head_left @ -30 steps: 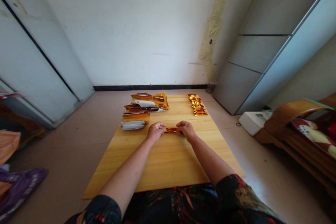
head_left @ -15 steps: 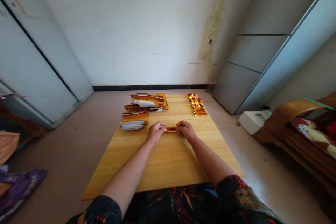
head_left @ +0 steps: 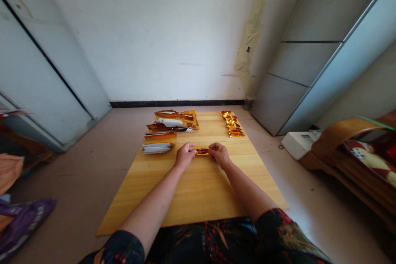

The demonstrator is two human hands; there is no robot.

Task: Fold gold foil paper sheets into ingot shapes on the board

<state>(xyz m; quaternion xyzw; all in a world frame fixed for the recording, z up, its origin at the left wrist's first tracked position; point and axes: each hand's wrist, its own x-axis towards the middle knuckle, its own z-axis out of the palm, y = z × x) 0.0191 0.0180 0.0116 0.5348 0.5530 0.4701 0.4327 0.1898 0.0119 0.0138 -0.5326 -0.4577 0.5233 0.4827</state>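
Note:
A small shiny orange-gold packet [head_left: 202, 152] lies crosswise between my two hands, low over the middle of the wooden table [head_left: 198, 189]. My left hand [head_left: 185, 153] pinches its left end, and my right hand [head_left: 219, 153] pinches its right end. Stacks of orange-gold wrappers [head_left: 163, 137] and white strips [head_left: 156, 147] spread over the table's back left. At the back right several shiny gold packets [head_left: 232, 123] sit in a column.
A pale wall [head_left: 173, 49] with a black skirting stands behind the table. On the right are a grey fridge [head_left: 284, 78], a white box [head_left: 297, 144] and a wooden seat [head_left: 334, 152]. A purple bag [head_left: 27, 222] lies on the floor at the left.
Both hands and the packet between them have shifted very slightly to the right. The packet's middle shows a little more between my fingers.

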